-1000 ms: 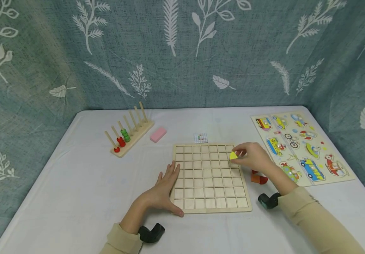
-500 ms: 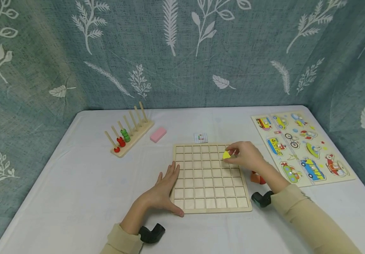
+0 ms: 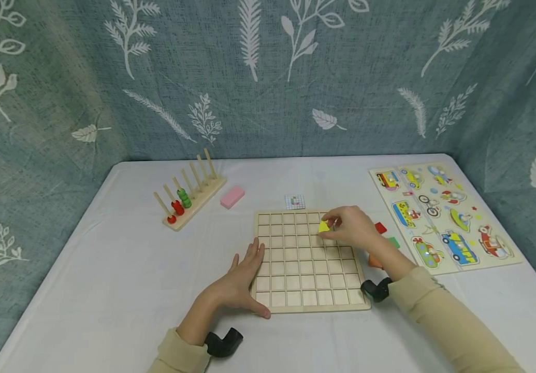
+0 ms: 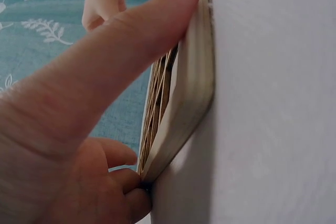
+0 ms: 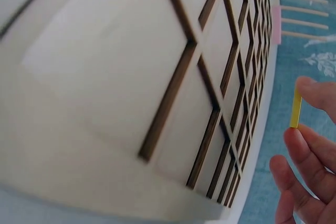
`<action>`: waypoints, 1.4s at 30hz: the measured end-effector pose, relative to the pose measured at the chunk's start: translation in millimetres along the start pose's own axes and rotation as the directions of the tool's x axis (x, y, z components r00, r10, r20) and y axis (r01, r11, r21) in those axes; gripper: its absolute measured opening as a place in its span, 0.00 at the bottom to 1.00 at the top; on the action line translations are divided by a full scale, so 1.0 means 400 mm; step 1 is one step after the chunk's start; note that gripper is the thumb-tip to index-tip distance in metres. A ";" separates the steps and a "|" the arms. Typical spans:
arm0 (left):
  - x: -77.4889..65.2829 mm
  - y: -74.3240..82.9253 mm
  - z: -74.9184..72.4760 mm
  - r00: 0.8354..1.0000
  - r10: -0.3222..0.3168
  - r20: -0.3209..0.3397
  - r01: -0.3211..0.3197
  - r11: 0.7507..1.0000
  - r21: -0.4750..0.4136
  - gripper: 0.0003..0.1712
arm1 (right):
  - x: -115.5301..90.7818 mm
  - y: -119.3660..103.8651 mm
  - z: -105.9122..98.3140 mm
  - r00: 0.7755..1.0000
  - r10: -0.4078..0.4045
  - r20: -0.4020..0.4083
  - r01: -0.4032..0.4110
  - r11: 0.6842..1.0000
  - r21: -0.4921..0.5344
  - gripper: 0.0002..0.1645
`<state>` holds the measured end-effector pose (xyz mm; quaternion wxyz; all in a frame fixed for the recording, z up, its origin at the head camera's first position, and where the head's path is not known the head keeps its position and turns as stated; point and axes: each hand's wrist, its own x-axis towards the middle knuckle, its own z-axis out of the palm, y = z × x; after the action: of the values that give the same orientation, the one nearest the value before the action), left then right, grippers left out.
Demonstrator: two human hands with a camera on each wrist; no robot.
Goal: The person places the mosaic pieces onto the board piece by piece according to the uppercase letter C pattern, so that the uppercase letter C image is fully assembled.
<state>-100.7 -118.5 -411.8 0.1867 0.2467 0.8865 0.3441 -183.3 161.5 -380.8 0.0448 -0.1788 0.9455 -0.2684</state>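
A wooden grid board point(image 3: 293, 269) lies flat on the white table. My left hand point(image 3: 237, 282) rests along its left side, fingers spread at the edge and thumb at the near left corner. In the left wrist view the left thumb point(image 4: 126, 35) lies across the board's rim point(image 4: 191, 87). Over the upper right squares, my right hand point(image 3: 352, 227) pinches a thin yellow tile point(image 3: 323, 227) between thumb and fingers. The right wrist view shows this yellow tile point(image 5: 295, 109) edge-on, held above the board.
Red, green and orange tiles, among them a green one point(image 3: 393, 242), lie right of the board, partly behind the right forearm. A picture puzzle point(image 3: 445, 217) sits at the right. Behind are a small patterned card point(image 3: 294, 202), a pink block point(image 3: 232, 198) and a peg stand point(image 3: 195, 204) with beads.
My right hand has moved left over the board with the yellow tile, uncovering more of the loose tiles. My left hand has stayed in place.
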 end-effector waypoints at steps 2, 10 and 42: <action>0.002 0.001 0.000 1.000 -0.023 0.006 0.023 1.000 0.014 0.78 | 0.003 -0.006 0.002 1.000 -0.009 -0.001 0.009 1.000 0.001 0.23; 0.004 0.004 0.000 0.999 -0.046 0.010 0.046 0.999 0.027 0.79 | 0.016 -0.030 0.012 1.000 -0.021 0.005 0.021 1.000 0.006 0.22; 0.001 0.007 -0.002 0.998 -0.060 0.012 0.059 0.997 0.040 0.79 | 0.084 -0.090 0.068 0.996 0.051 0.072 -0.051 0.999 0.011 0.20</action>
<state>-100.8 -117.1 -409.4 0.1976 0.2261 0.8989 0.3191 -198.6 107.4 -385.0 0.0869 -0.1639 0.9457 -0.2667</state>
